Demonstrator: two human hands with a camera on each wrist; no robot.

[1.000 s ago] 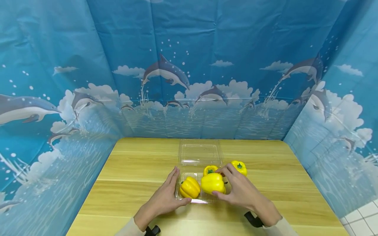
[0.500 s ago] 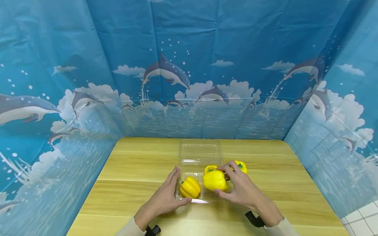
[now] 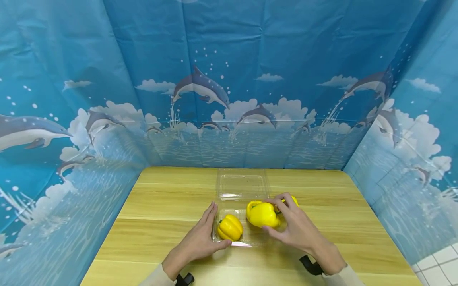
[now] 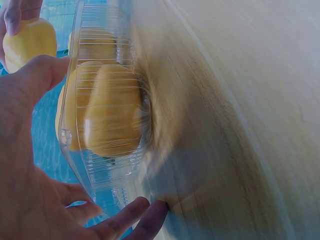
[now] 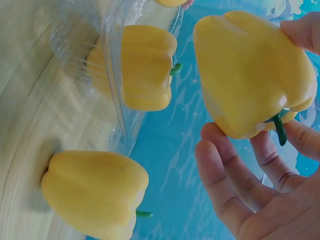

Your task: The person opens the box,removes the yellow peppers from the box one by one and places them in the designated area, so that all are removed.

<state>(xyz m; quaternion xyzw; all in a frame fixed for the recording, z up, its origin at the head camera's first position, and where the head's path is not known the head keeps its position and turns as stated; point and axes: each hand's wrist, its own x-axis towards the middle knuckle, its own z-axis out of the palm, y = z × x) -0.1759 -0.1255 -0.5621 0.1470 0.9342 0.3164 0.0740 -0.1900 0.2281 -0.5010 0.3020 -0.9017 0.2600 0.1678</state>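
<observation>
A yellow bell pepper (image 3: 264,215) is held between the thumb and fingers of my right hand (image 3: 295,227), raised over the right part of a clear plastic clamshell container (image 3: 244,243). Its green stem (image 5: 280,131) points toward the palm in the right wrist view. Inside the container lie a second yellow pepper (image 3: 230,228) at the left and a third (image 3: 251,205) at the back right, partly hidden by the held one. My left hand (image 3: 198,240) rests against the container's left side, fingers extended, thumb along the front edge.
The container's transparent lid (image 3: 243,185) lies folded back behind it. Another yellow pepper (image 5: 95,192) sits on the wooden table (image 3: 164,222), right of the container and mostly covered by my right hand in the head view. A dolphin-print curtain (image 3: 229,79) surrounds the table.
My right hand has moved the held pepper toward the back and slightly right, covering more of the peppers behind it. The left hand has stayed in place.
</observation>
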